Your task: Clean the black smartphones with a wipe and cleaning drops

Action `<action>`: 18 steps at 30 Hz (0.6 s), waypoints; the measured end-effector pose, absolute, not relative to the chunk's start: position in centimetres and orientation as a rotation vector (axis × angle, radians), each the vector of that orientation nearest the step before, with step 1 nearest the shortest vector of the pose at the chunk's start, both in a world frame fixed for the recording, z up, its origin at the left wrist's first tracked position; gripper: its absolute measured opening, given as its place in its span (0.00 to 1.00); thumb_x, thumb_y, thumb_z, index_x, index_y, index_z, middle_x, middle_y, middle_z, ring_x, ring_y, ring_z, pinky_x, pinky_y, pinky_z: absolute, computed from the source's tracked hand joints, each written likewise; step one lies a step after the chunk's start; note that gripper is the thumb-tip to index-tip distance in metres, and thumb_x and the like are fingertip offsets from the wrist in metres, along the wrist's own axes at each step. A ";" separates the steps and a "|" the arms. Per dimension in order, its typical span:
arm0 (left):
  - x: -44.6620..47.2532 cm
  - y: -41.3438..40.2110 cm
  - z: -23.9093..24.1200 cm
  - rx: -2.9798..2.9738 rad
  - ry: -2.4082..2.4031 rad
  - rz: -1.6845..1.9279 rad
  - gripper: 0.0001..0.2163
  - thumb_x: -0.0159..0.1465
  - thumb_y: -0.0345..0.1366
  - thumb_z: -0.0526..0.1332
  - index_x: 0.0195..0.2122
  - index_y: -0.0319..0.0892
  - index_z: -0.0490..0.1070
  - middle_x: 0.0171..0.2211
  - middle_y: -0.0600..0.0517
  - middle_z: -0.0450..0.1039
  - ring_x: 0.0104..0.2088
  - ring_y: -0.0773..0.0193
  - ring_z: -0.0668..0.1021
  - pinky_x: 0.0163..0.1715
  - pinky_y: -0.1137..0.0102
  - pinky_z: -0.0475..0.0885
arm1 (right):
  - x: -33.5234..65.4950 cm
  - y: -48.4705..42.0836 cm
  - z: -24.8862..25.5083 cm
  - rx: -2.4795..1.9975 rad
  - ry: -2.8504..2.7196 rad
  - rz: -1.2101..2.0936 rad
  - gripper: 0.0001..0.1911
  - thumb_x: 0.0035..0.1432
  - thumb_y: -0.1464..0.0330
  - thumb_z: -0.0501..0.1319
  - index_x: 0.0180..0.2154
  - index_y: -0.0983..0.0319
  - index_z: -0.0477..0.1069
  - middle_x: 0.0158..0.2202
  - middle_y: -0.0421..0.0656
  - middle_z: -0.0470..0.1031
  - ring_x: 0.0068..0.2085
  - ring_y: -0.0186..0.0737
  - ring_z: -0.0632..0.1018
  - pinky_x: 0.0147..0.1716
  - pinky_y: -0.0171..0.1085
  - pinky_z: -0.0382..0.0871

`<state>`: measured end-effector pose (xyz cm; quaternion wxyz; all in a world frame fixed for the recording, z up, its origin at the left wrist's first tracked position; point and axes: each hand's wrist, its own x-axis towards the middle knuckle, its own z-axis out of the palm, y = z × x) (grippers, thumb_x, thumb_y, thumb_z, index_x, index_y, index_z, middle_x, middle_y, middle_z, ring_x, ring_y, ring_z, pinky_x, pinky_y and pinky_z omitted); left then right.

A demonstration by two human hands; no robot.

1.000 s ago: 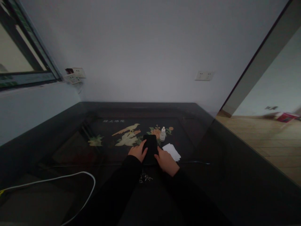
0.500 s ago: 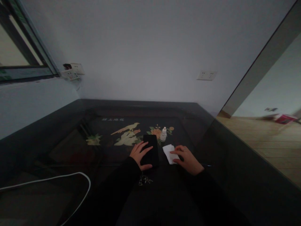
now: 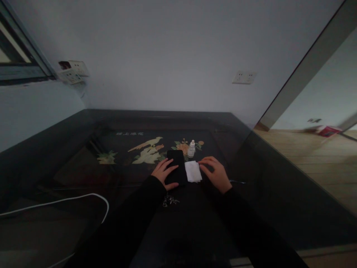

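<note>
A black phone point(image 3: 180, 169) lies face up on the dark table. My left hand point(image 3: 164, 174) rests over its left side with the fingers spread flat. Right beside the phone is a folded white tissue point(image 3: 193, 172). The fingertips of my right hand point(image 3: 216, 174) are pinched together at the tissue's upper right edge. Behind the tissue stands a small white dropper bottle point(image 3: 191, 149), upright. A small metallic chain or keyring point(image 3: 169, 201) lies near my left wrist.
The glossy dark table point(image 3: 156, 118) has a bird and flower design. A white cable point(image 3: 64, 200) curves over its left part. A thin shiny item point(image 3: 238, 182) lies right of my right wrist. Wall sockets point(image 3: 244, 77) sit behind, and a pink box point(image 3: 328, 131) is on the floor.
My right hand has moved left with the tissue, which now lies straighter and closer to the phone. My left hand stays on the phone. The whole view has shifted a little.
</note>
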<state>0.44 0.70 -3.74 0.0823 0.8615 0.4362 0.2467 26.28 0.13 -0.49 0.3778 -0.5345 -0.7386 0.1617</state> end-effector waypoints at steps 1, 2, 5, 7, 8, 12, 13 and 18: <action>0.4 0.7 -3.7 2.573 1.298 0.740 0.31 0.49 0.51 0.60 0.52 0.42 0.65 0.57 0.43 0.57 0.59 0.49 0.55 0.56 0.55 0.53 | 26.4 0.9 -0.6 -1.385 -1.835 0.406 0.12 0.55 0.64 0.55 0.38 0.61 0.72 0.40 0.47 0.71 0.42 0.41 0.72 0.42 0.41 0.65; 0.4 0.8 -3.7 2.572 1.293 0.740 0.31 0.48 0.51 0.61 0.52 0.42 0.64 0.57 0.43 0.57 0.59 0.49 0.55 0.56 0.55 0.53 | 26.4 1.7 -0.8 -1.402 -1.796 0.398 0.13 0.56 0.64 0.54 0.41 0.62 0.71 0.40 0.47 0.72 0.41 0.41 0.73 0.40 0.40 0.66; 0.4 0.9 -3.8 2.568 1.285 0.730 0.34 0.47 0.51 0.61 0.54 0.41 0.62 0.57 0.44 0.58 0.58 0.49 0.56 0.56 0.56 0.53 | 25.7 4.3 -1.4 -1.419 -1.750 0.391 0.20 0.52 0.64 0.58 0.47 0.64 0.66 0.42 0.48 0.72 0.42 0.41 0.73 0.40 0.39 0.66; 0.4 1.0 -3.8 2.563 1.281 0.737 0.36 0.46 0.51 0.62 0.55 0.39 0.60 0.56 0.43 0.58 0.58 0.49 0.56 0.56 0.56 0.53 | 24.9 5.8 -1.9 -1.424 -1.743 0.390 0.24 0.50 0.65 0.60 0.50 0.65 0.65 0.44 0.48 0.73 0.45 0.41 0.72 0.43 0.40 0.65; 0.5 1.0 -3.8 2.559 1.282 0.746 0.37 0.46 0.51 0.62 0.56 0.38 0.59 0.56 0.42 0.58 0.58 0.49 0.56 0.56 0.56 0.53 | 24.5 6.4 -2.1 -1.429 -1.738 0.387 0.24 0.49 0.66 0.61 0.49 0.65 0.65 0.44 0.48 0.73 0.45 0.42 0.72 0.44 0.41 0.64; 0.5 1.0 -3.8 2.521 1.299 0.788 0.41 0.44 0.50 0.63 0.58 0.39 0.55 0.57 0.42 0.57 0.57 0.49 0.58 0.55 0.55 0.54 | 23.7 7.3 -2.6 -1.447 -1.709 0.376 0.20 0.48 0.66 0.61 0.45 0.64 0.69 0.43 0.48 0.74 0.45 0.43 0.72 0.46 0.42 0.62; 0.5 1.0 -3.8 2.510 1.303 0.798 0.41 0.44 0.50 0.63 0.58 0.40 0.54 0.57 0.42 0.56 0.57 0.49 0.58 0.55 0.55 0.54 | 23.7 7.2 -2.6 -1.444 -1.707 0.380 0.19 0.48 0.66 0.61 0.44 0.63 0.70 0.42 0.47 0.74 0.44 0.43 0.73 0.46 0.42 0.63; 0.5 0.9 -3.7 2.467 1.319 0.839 0.43 0.42 0.49 0.65 0.59 0.41 0.52 0.58 0.41 0.53 0.56 0.49 0.60 0.55 0.57 0.56 | 24.0 6.4 -2.5 -1.401 -1.718 0.427 0.16 0.49 0.66 0.60 0.41 0.63 0.70 0.39 0.45 0.75 0.41 0.40 0.75 0.43 0.39 0.65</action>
